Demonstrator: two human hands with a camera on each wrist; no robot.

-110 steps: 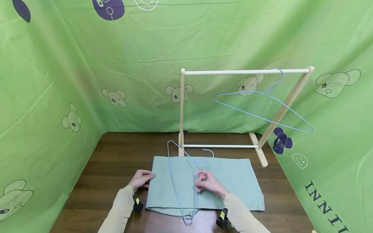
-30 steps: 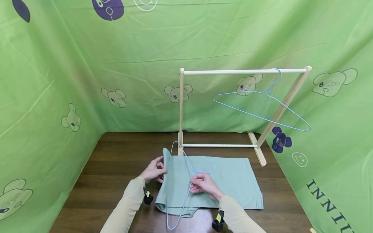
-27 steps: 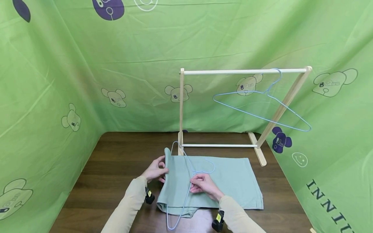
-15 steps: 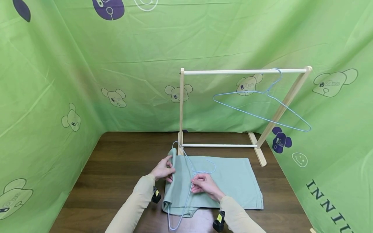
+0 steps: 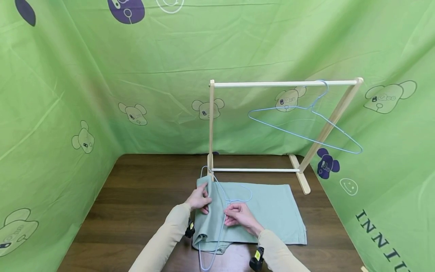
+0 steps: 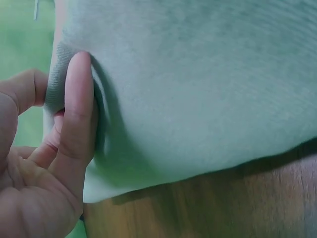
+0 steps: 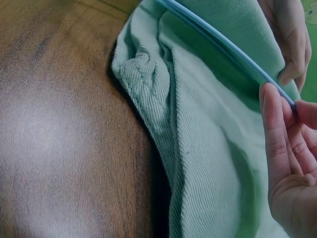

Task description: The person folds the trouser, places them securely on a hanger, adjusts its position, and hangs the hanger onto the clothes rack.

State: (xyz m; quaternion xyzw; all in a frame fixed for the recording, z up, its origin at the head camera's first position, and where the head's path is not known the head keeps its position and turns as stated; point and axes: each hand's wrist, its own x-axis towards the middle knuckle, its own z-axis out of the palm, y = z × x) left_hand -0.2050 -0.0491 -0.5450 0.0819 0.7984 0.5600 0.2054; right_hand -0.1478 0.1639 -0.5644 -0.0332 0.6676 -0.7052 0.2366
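Note:
Folded pale green trousers (image 5: 268, 215) lie across the table, their left end turned up and over toward the right. My left hand (image 5: 199, 199) pinches that raised end; in the left wrist view its thumb (image 6: 79, 99) presses on the cloth with fingers behind. A thin light-blue wire hanger (image 7: 218, 35) stands over the trousers, its hook toward the right. With thumb and fingertips, my right hand (image 5: 241, 216) pinches the hanger's near side bar. The turned-up cloth passes through the hanger's frame and hides part of its far bar.
A wooden rack with a white top rail (image 5: 265, 84) stands behind the trousers. From its right part hangs another blue hanger (image 5: 299, 135). Green printed curtains (image 5: 153, 94) surround the brown table (image 5: 136, 189).
My left hand has lifted the trousers' left end and carried it rightward, folding it over inside the hanger. The right hand keeps hold of the hanger, which has tilted slightly.

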